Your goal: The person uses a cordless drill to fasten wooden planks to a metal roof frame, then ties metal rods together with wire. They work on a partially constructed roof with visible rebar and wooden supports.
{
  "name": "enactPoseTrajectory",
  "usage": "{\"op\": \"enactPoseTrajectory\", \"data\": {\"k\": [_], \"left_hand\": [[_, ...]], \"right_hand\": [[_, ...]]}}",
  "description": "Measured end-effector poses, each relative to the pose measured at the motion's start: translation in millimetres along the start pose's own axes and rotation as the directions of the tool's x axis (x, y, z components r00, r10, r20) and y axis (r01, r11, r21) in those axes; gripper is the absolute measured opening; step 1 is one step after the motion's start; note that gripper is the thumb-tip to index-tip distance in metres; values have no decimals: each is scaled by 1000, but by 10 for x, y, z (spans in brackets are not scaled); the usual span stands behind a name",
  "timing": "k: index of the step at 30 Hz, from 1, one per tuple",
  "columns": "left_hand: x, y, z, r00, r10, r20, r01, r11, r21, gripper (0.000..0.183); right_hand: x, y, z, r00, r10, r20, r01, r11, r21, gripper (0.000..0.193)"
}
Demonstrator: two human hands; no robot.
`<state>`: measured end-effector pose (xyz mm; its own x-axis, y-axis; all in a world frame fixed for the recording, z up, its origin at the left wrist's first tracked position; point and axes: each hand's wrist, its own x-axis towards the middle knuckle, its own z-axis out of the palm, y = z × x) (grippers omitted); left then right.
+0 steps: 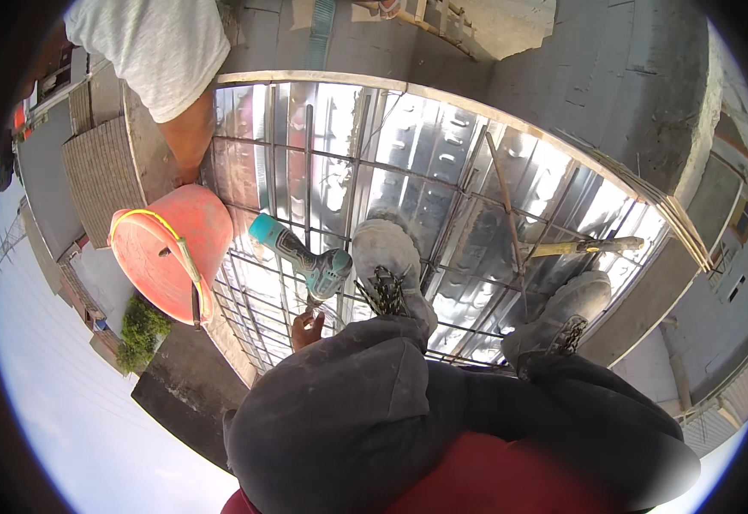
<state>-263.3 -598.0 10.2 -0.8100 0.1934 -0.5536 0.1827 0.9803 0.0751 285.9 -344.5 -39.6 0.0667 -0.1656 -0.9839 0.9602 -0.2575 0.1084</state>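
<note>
Pink-orange bucket [198,224] up-left of the left hand. Teal-and-black drill [303,257] just above it, nose at its fingertips. Left hand [308,330]: fingers curled, partly hidden, can't tell grip. Wooden-handled tool [555,249] well right. Right hand: can't tell.

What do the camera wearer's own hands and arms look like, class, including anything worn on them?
One hand shows, apparently the left hand: small in view, partly hidden, with bare fingers and no glove. The right hand, both forearms and any sleeves cannot be seen. Finer markings are too small to tell.
</note>
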Motion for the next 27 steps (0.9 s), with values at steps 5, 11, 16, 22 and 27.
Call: {"op": "enactPoseTrajectory", "data": {"k": [5,11,16,22,27], "left_hand": [[-42,184,-118,997,-73,-10,73,995,-64,55],[-378,121,-393,948,-241,-208,179,944,-277,42],[-849,-105,-178,882,-431,-191,364,881,-303,27],[-1009,-2,269,930,-216,-298,156,964,-213,24],[-682,-95,218,927,-255,-277,224,965,-139,33]], "right_hand": [[-190,150,-391,997,70,26,-69,996,-55,46],[-835,128,-1225,973,196,124,-196,981,-13,47],[-1634,-324,-2128,918,317,240,-328,945,5,48],[-1787,-1668,-2295,870,-73,489,131,988,-86,49],[-1571,-2134,-1711,743,-42,668,170,977,-128,32]]}}
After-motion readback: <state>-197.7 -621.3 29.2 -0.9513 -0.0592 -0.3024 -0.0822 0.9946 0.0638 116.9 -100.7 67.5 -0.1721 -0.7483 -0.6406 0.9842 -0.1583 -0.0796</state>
